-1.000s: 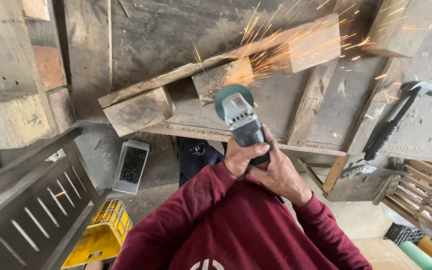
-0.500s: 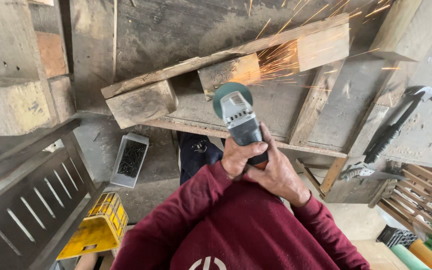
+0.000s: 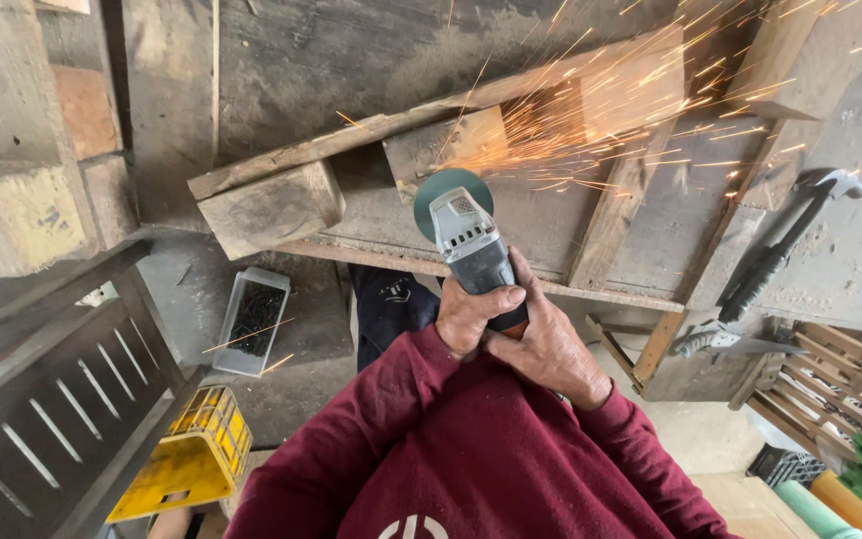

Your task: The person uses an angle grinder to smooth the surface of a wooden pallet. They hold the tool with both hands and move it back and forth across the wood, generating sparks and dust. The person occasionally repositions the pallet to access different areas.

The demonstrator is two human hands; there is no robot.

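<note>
Grinder (image 3: pixel 466 240) at frame centre, green disc against wooden block (image 3: pixel 446 145) of pallet (image 3: pixel 591 215), sparks flying toward 2 o'clock. Left hand (image 3: pixel 473 314) and right hand (image 3: pixel 548 349) together, both clamped on grinder body. Long-handled tool (image 3: pixel 775 255) at 3 o'clock. Tray of dark screws (image 3: pixel 254 319) at 8 o'clock, yellow crate (image 3: pixel 192 459) lower left.

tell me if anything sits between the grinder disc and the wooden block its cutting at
Nothing visible does. Both hands, left hand and right hand, grip the angle grinder, and its disc meets the middle wooden block of the pallet directly, with sparks flying up and right.
</note>
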